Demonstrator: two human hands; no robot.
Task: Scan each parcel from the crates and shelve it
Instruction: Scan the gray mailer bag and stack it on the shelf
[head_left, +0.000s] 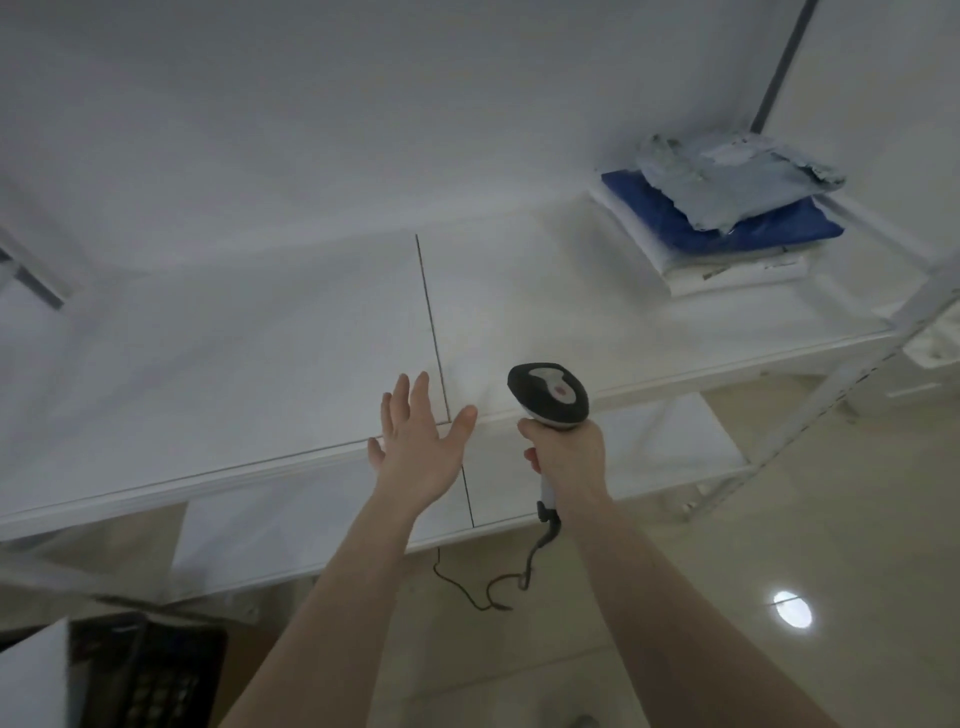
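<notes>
My right hand (569, 452) grips the handle of a black and white barcode scanner (549, 396), whose head points up over the front edge of the white shelf (311, 338). My left hand (418, 441) hovers beside it with fingers spread and holds nothing. A stack of parcels (727, 208) lies at the shelf's far right: a pale blue bag on top, a dark blue one under it, white ones at the bottom.
The scanner's cable (498, 587) trails down to the glossy beige floor. A lower white shelf board (649, 447) shows beneath. A dark crate (156, 675) sits at the bottom left. A white upright post (883, 358) frames the rack on the right.
</notes>
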